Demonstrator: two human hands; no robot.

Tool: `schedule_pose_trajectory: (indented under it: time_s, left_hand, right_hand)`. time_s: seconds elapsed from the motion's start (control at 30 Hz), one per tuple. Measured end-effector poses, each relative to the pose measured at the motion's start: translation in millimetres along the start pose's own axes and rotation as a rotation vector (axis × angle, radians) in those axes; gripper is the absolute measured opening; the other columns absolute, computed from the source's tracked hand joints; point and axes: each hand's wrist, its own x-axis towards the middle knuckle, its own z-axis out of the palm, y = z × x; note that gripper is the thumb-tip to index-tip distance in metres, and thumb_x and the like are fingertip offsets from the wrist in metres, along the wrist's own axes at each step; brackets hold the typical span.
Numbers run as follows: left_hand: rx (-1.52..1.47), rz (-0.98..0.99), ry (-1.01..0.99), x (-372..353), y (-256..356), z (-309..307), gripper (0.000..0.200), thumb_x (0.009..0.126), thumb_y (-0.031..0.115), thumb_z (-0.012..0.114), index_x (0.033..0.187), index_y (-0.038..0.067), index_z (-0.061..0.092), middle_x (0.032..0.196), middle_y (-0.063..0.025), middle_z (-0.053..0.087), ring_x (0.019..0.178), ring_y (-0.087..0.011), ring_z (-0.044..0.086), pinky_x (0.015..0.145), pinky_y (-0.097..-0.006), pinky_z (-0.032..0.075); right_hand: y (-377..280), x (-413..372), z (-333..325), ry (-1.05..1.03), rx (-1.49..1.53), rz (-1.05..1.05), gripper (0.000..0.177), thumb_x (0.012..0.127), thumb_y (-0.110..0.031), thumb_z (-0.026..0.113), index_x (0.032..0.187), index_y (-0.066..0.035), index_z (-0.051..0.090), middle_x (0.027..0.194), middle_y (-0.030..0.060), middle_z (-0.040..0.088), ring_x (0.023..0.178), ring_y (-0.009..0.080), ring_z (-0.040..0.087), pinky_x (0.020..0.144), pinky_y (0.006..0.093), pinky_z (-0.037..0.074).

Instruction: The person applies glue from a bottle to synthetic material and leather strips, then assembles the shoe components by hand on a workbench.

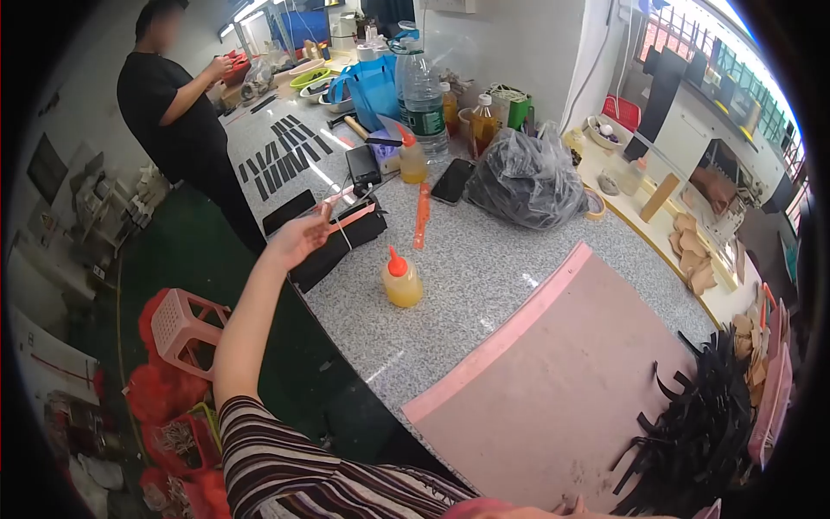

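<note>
The left hand (298, 240) is stretched out to the desk (484, 259) edge, fingers (320, 212) half curled, their tips at the near end of the pink strip (353, 217) lying across the black bundle (341, 242); whether they pinch it I cannot tell. I judge a grip at the strip's very end is best, with a slow lift, keeping away from the glue bottle (402, 278) to the right of the fingers. The right hand (568, 505) hardly shows, so its state is unclear.
</note>
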Motion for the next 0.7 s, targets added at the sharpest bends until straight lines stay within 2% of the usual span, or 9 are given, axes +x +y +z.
schedule_pose_trajectory:
  time_s: [0.13, 0.2, 0.27, 0.33, 0.37, 0.43, 0.53, 0.6, 0.7]
  left_hand:
    - [-0.143, 0.085, -0.13, 69, -5, 10, 0.027, 0.093, 0.026, 0.068, 0.107, 0.004, 0.065, 0.094, -0.0056, 0.067, 0.086, -0.0152, 0.063, 0.077, -0.0295, 0.053]
    - [-0.189, 0.214, -0.119, 150, 20, -2, 0.041, 0.094, 0.03, 0.066, 0.122, 0.001, 0.058, 0.105, -0.0079, 0.066, 0.093, -0.0198, 0.062, 0.081, -0.0354, 0.054]
    - [-0.289, 0.231, 0.212, 150, 74, 37, 0.055, 0.095, 0.033, 0.064, 0.137, 0.003, 0.045, 0.117, -0.01, 0.062, 0.1, -0.0251, 0.06, 0.084, -0.041, 0.052]
    - [-0.253, 0.199, 0.209, 165, 75, 38, 0.06, 0.094, 0.032, 0.064, 0.141, 0.004, 0.039, 0.123, -0.0116, 0.059, 0.106, -0.0291, 0.059, 0.086, -0.0437, 0.052]
    - [-0.234, 0.187, 0.208, 156, 81, 49, 0.063, 0.094, 0.032, 0.064, 0.144, 0.005, 0.035, 0.126, -0.0124, 0.058, 0.109, -0.0311, 0.058, 0.087, -0.045, 0.051]
    - [0.168, 0.246, 0.21, 91, 62, 71, 0.058, 0.093, 0.026, 0.065, 0.141, 0.005, 0.041, 0.125, -0.0133, 0.059, 0.114, -0.0286, 0.058, 0.091, -0.042, 0.051]
    - [0.46, 0.78, 0.131, 34, -6, 52, 0.039, 0.094, 0.01, 0.062, 0.13, 0.002, 0.052, 0.117, -0.0095, 0.062, 0.099, -0.0156, 0.062, 0.086, -0.0286, 0.05]
    - [0.68, 0.761, 0.161, -52, -38, 55, 0.035, 0.09, 0.003, 0.064, 0.123, 0.002, 0.056, 0.113, -0.0084, 0.065, 0.095, -0.0143, 0.063, 0.083, -0.0281, 0.051]
    - [0.942, 0.897, 0.256, -137, -85, 63, 0.026, 0.083, 0.002, 0.067, 0.109, 0.005, 0.064, 0.102, -0.0114, 0.067, 0.094, -0.0273, 0.064, 0.084, -0.0354, 0.051]
  right_hand:
    - [-10, 5, -2, -0.008, -0.018, 0.023, 0.031, 0.085, -0.015, 0.068, 0.115, -0.006, 0.069, 0.088, 0.0143, 0.062, 0.079, 0.0321, 0.058, 0.071, 0.0426, 0.047]
    - [-14, 6, -2, -0.019, -0.034, 0.025, 0.031, 0.086, -0.014, 0.067, 0.115, -0.006, 0.069, 0.088, 0.0149, 0.062, 0.08, 0.0326, 0.058, 0.072, 0.0429, 0.047]
    - [-18, 8, -3, -0.025, -0.047, 0.033, 0.03, 0.086, -0.014, 0.067, 0.115, -0.005, 0.068, 0.088, 0.0154, 0.062, 0.08, 0.033, 0.058, 0.072, 0.0431, 0.047]
    - [-19, 9, -5, -0.035, -0.045, 0.045, 0.03, 0.086, -0.014, 0.067, 0.115, -0.005, 0.068, 0.09, 0.0157, 0.062, 0.083, 0.0337, 0.058, 0.074, 0.0439, 0.047]
    - [-24, 12, -7, -0.035, -0.05, 0.055, 0.03, 0.086, -0.015, 0.067, 0.115, -0.005, 0.068, 0.089, 0.0157, 0.062, 0.084, 0.0338, 0.058, 0.074, 0.0441, 0.047]
    - [-26, 14, -6, -0.03, -0.042, 0.059, 0.03, 0.086, -0.015, 0.067, 0.115, -0.005, 0.068, 0.09, 0.0157, 0.063, 0.085, 0.0342, 0.058, 0.075, 0.0444, 0.047]
    - [-23, 12, -3, -0.032, -0.037, 0.06, 0.031, 0.086, -0.015, 0.068, 0.115, -0.006, 0.068, 0.092, 0.0159, 0.063, 0.087, 0.0347, 0.058, 0.077, 0.0445, 0.047]
    - [-23, 14, -7, -0.08, -0.054, 0.068, 0.031, 0.086, -0.015, 0.068, 0.116, -0.007, 0.068, 0.094, 0.0162, 0.063, 0.088, 0.035, 0.058, 0.079, 0.0445, 0.047]
    - [-16, 9, -6, -0.068, -0.114, 0.025, 0.032, 0.086, -0.017, 0.067, 0.116, -0.007, 0.068, 0.097, 0.0165, 0.062, 0.089, 0.0354, 0.059, 0.08, 0.045, 0.047]
